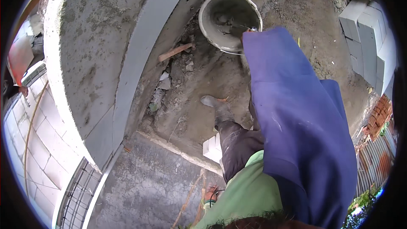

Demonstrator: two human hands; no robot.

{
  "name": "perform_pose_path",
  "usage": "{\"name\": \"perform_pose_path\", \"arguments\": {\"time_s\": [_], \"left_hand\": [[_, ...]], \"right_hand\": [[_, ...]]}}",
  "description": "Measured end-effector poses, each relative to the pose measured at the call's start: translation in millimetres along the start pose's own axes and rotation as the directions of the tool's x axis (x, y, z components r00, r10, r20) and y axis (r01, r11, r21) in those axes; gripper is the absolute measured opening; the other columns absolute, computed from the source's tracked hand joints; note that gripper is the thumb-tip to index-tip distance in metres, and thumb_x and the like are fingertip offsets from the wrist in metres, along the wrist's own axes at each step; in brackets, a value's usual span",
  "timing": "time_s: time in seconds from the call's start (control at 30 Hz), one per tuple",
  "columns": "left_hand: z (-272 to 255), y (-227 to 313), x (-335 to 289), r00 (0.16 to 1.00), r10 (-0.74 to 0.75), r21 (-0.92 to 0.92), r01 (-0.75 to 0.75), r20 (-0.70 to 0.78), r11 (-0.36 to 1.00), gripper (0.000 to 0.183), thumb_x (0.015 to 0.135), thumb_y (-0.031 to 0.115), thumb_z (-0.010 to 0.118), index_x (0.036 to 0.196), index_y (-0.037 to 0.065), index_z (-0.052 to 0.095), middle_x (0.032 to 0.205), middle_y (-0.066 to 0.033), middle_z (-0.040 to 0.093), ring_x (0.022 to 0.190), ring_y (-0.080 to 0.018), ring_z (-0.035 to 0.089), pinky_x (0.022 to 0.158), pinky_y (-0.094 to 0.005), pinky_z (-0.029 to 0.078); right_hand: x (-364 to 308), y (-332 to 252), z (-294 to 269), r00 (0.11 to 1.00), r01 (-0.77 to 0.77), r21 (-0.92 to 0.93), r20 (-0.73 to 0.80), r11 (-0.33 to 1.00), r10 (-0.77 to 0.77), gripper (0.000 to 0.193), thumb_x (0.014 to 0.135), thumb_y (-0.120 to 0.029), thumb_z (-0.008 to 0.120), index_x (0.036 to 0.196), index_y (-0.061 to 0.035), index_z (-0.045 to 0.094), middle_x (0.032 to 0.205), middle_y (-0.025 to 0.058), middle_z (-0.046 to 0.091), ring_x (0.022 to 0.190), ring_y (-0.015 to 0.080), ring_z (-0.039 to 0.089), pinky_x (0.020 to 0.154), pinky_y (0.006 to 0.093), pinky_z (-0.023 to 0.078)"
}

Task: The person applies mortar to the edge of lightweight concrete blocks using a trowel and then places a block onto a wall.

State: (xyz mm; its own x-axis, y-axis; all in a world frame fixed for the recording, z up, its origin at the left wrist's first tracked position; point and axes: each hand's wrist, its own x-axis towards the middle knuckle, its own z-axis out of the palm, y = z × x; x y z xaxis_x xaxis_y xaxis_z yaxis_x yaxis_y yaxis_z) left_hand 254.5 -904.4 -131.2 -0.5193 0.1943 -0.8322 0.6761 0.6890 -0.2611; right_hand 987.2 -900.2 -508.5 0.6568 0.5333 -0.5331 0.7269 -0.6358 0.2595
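Observation:
My right arm, in a loose blue sleeve (pixel 292 85), stretches forward to a round bucket (pixel 206 23) with grey, mortar-like material inside. At the bucket's right rim, the cuff hides most of my right hand (pixel 249 31). It is closed around a small metal-ended tool (pixel 253 29), perhaps a trowel; its blade is hardly visible. Low in the picture, my left hand (pixel 210 193) shows beside my green shirt, a dark band at its wrist. It hangs above the grey concrete slab (pixel 144 182), near thin wooden strips (pixel 186 201). Its fingers are too small to make out.
A curved block wall (pixel 148 29) with rough plaster rises on the left. Beside it lies a wood piece (pixel 174 52) among rubble. White blocks (pixel 212 147) stand by my leg; more blocks (pixel 360 38) are stacked right. Another person's hand (pixel 23 90) shows far left.

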Motion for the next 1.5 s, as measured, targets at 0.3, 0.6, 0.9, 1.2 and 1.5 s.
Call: {"name": "perform_pose_path", "arguments": {"time_s": [0.3, 0.6, 0.9, 1.2, 1.5], "left_hand": [[16, 3, 7, 1.0, 0.002, -0.03, -0.002, 0.008, 1.0, 0.056, 0.093, 0.025, 0.056, 0.145, 0.016, 0.036, 0.127, -0.0129, 0.057, 0.102, -0.0307, 0.062, 0.076, -0.0507, 0.054], [-20, 12, 83, 0.998, 0.026, -0.127, -0.018, 0.06, 0.992, 0.055, 0.094, 0.029, 0.054, 0.145, 0.019, 0.037, 0.126, -0.0127, 0.058, 0.104, -0.0315, 0.061, 0.077, -0.0531, 0.053], [-32, 12, 139, 0.926, 0.287, -0.574, -0.099, 0.247, 0.813, 0.05, 0.091, 0.026, 0.058, 0.137, 0.015, 0.044, 0.118, -0.0139, 0.061, 0.095, -0.0321, 0.063, 0.075, -0.0511, 0.052], [1, 12, 184, 0.848, 0.527, -0.579, -0.454, -0.05, 0.677, 0.051, 0.085, 0.019, 0.07, 0.13, 0.002, 0.055, 0.099, -0.0125, 0.068, 0.09, -0.0211, 0.064, 0.075, -0.0333, 0.052], [63, -57, 248, 0.934, 0.233, -0.894, 0.154, 0.27, 0.421, 0.045, 0.087, 0.022, 0.064, 0.13, 0.015, 0.054, 0.125, -0.0145, 0.056, 0.102, -0.0339, 0.06, 0.075, -0.0534, 0.052]], "right_hand": [[-14, 1, -15, 0.981, -0.092, 0.623, 0.19, 0.776, -0.036, 0.029, 0.087, -0.014, 0.051, 0.104, 0.0021, 0.067, 0.107, 0.0238, 0.067, 0.098, 0.0395, 0.066, 0.082, 0.0481, 0.054], [-77, 73, -25, 0.982, 0.03, 0.905, 0.053, 0.424, -0.183, 0.037, 0.073, -0.026, 0.073, 0.099, -0.0017, 0.061, 0.078, 0.0182, 0.064, 0.072, 0.0342, 0.063, 0.067, 0.0434, 0.049], [-251, 71, -288, 0.949, 0.2, 0.889, -0.071, 0.413, -0.307, 0.03, 0.077, -0.023, 0.074, 0.091, -0.0015, 0.059, 0.068, -0.0004, 0.05, 0.059, 0.0092, 0.046, 0.053, 0.029, 0.04], [-329, -165, -559, 0.724, 0.454, 0.83, -0.13, 0.325, -0.678, 0.027, 0.095, -0.027, 0.052, 0.082, -0.0041, 0.051, 0.064, -0.0023, 0.045, 0.057, 0.0071, 0.042, 0.052, 0.0264, 0.036], [-289, -467, -663, 0.402, 0.837, -0.11, -0.54, 0.536, -0.739, 0.027, 0.088, -0.021, 0.048, 0.096, 0.0004, 0.062, 0.093, 0.02, 0.064, 0.087, 0.04, 0.064, 0.077, 0.0467, 0.052]]}}
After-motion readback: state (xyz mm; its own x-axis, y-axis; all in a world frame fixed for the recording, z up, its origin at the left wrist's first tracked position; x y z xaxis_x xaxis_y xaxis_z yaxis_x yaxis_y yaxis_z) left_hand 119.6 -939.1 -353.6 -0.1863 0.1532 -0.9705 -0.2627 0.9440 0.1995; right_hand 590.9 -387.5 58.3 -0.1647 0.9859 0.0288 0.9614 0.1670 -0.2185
